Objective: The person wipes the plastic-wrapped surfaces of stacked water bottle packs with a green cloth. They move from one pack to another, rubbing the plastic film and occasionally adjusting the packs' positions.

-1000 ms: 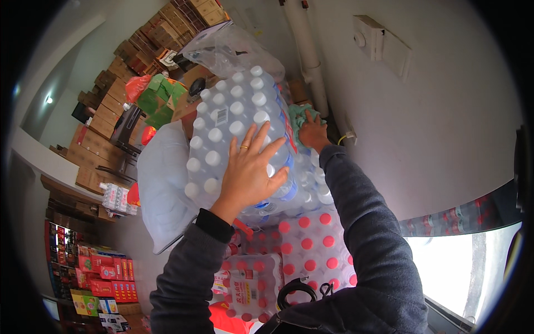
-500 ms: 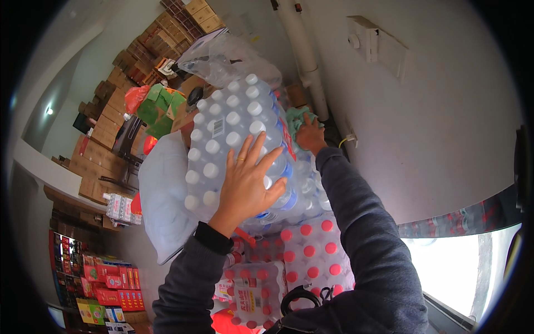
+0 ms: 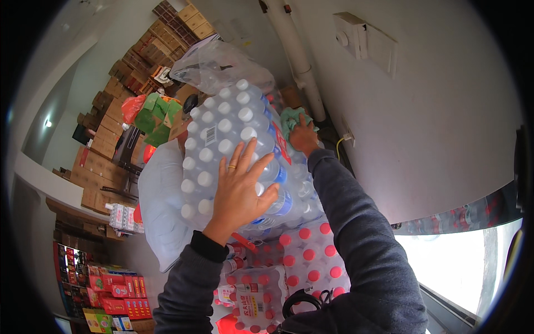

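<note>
A shrink-wrapped pack of clear water bottles with white caps (image 3: 207,133) stands in front of me, a barcode label on its film. My left hand (image 3: 240,186), a ring on one finger, lies over the caps at the pack's near right edge, fingers spread. To the right of the pack, my right hand (image 3: 303,139) reaches down and presses a crumpled green cloth (image 3: 290,119), fingers bent over it. More wrapped bottles (image 3: 306,189) lie under and beside the pack, below my right hand.
Packs of red-capped bottles (image 3: 308,253) stand nearest me. A pale blue stuffed sack (image 3: 164,195) leans at the pack's left. On the right are a wall (image 3: 400,139), a vertical pipe (image 3: 303,72) and a yellow cable (image 3: 339,147). Stacked cartons (image 3: 105,133) line the far left.
The view has shifted slightly. My left hand stays spread on the pack, and my right hand stays on the green cloth. Slightly more of the pack's right side with its red label shows.
</note>
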Available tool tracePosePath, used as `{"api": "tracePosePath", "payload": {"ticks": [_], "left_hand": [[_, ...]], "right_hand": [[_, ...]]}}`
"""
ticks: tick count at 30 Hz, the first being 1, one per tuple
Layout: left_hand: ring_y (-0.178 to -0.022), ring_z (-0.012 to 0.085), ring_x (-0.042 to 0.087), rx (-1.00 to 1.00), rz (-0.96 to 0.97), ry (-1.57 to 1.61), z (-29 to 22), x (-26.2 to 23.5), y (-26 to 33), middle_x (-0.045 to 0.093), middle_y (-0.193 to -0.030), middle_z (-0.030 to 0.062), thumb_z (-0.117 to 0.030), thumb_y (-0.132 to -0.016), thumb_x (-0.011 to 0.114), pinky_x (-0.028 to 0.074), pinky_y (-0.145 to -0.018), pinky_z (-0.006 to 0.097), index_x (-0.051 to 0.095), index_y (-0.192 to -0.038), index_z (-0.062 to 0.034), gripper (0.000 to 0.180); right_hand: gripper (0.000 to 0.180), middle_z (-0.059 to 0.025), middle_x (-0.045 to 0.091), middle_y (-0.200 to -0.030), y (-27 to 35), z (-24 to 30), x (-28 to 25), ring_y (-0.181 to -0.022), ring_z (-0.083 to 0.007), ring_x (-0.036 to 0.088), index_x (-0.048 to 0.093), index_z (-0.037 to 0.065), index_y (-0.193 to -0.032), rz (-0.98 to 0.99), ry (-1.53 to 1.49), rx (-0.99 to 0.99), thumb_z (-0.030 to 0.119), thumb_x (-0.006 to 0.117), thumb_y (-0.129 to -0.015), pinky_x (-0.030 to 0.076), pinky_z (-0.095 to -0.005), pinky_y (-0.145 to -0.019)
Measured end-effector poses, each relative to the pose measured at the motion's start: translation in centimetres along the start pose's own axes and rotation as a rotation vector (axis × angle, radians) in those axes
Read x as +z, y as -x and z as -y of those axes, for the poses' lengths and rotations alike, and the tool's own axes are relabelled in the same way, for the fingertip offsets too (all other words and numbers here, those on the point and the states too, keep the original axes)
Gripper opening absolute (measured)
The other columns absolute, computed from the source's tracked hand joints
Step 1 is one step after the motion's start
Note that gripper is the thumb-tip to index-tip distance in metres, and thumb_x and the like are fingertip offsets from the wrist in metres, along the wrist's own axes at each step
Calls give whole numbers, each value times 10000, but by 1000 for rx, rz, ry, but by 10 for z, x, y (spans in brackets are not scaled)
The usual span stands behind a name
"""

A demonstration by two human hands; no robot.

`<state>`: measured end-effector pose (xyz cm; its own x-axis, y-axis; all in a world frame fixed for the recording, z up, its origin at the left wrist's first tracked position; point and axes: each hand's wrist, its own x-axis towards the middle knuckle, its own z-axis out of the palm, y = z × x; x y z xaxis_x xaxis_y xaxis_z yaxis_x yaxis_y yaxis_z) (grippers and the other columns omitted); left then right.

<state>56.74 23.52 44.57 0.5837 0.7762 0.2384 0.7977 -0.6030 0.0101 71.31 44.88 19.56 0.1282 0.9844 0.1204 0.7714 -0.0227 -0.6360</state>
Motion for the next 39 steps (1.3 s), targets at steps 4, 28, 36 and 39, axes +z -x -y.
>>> {"api": "tracePosePath", "payload": {"ticks": [4,28,36,39], "left_hand": [[-1334,391,303,-8,9,-2,-1,0,0,332,-1453,169,-258,-733,679,233,-1039,566,541,-1271,-146,567],[-1310,376,342,26,-57,12,4,4,0,380,-1424,159,-262,-719,682,251,-1035,550,593,-1198,-132,504],[-1314,368,338,45,-47,-7,8,8,-1,376,-1431,145,-265,-729,669,247,-1055,530,579,-1227,-140,522],[-1332,347,321,4,-25,-4,8,9,-2,365,-1443,138,-260,-734,664,239,-1058,534,529,-1277,-120,576]], "right_hand": [[449,-81,179,-1527,-5,-2,7,-1291,-547,254,541,115,-1272,-34,2,-9,292,452,-868,379,-655,-914],[384,-176,649,-1044,1,-76,19,-949,-332,627,636,21,-1047,-74,-738,502,331,447,-919,488,-430,-828],[276,-106,632,-866,101,-137,-34,-713,-258,609,620,76,-1027,226,-2044,574,261,426,-960,534,-416,-665],[297,-122,635,-878,131,-126,-75,-725,-250,629,600,36,-1041,320,-1958,572,252,409,-972,545,-393,-680]]}}
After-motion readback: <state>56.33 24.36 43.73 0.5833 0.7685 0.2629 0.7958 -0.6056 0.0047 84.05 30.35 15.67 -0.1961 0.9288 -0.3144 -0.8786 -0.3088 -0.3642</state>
